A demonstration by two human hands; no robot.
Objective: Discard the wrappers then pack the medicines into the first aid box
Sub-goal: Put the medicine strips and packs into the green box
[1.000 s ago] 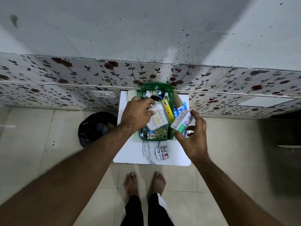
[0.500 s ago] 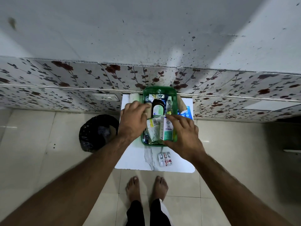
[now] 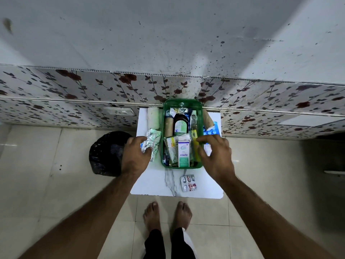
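A green first aid box [image 3: 182, 103] stands at the back of a small white table [image 3: 156, 182], filled with a dark syrup bottle [image 3: 180, 122], a white-green carton [image 3: 183, 153], strips and rolls. My left hand [image 3: 135, 155] is left of the box, fingers closed on a crumpled silver foil wrapper [image 3: 153, 142]. My right hand [image 3: 214, 156] hovers over the box's right edge with fingers spread, holding nothing. A blister strip [image 3: 188, 183] lies on the table in front of the box. Blue blister packs [image 3: 211, 129] lie right of the box.
A bin lined with a black bag [image 3: 107, 152] sits on the tiled floor left of the table. A white roll [image 3: 153, 119] lies left of the box and a beige roll [image 3: 208, 118] right of it. The floral wall panel is directly behind. My bare feet stand below the table.
My right hand put the white-green carton into the box and let go of it. My left hand moved out of the box to the left and took hold of the foil wrapper.
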